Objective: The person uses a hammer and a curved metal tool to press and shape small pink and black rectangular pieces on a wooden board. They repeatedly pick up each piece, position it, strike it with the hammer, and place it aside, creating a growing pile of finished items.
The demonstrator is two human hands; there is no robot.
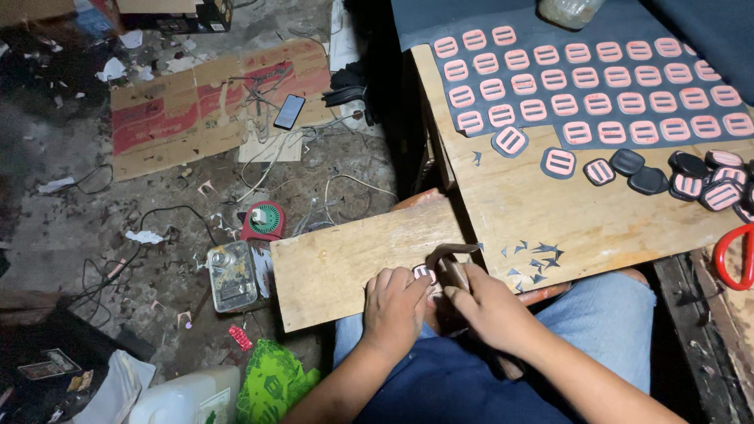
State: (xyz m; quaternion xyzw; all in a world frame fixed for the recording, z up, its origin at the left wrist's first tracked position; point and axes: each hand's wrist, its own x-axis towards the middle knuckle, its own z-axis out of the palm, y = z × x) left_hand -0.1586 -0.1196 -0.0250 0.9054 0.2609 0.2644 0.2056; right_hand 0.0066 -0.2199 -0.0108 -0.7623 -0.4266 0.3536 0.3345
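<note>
Beyond our hands the big plywood board point(550, 212) ran away up and to the right, its near edge just past our right knuckles and strewn with dark offcuts point(538, 261). Most of its far part lay under a dark sheet point(597, 118) covered in rows of pink slotted pieces point(585, 78), with a loose heap of trimmed ones point(707, 180) at the right end; bare wood between that heap and us gave open room. A smaller plank point(345, 263) stretched left from our hands, its top bare up to its left edge, beyond which lay the cluttered floor point(157, 204). Red scissors point(734, 255) sat well off to the right. Our left hand point(394, 306) and right hand point(491, 310) met close together at the plank's near edge. The left fingertips pinched a small pink-and-dark piece point(424, 272), which sat between both hands, touching them. The right hand was closed on a dark cutting tool point(449, 263) just beside that piece.
</note>
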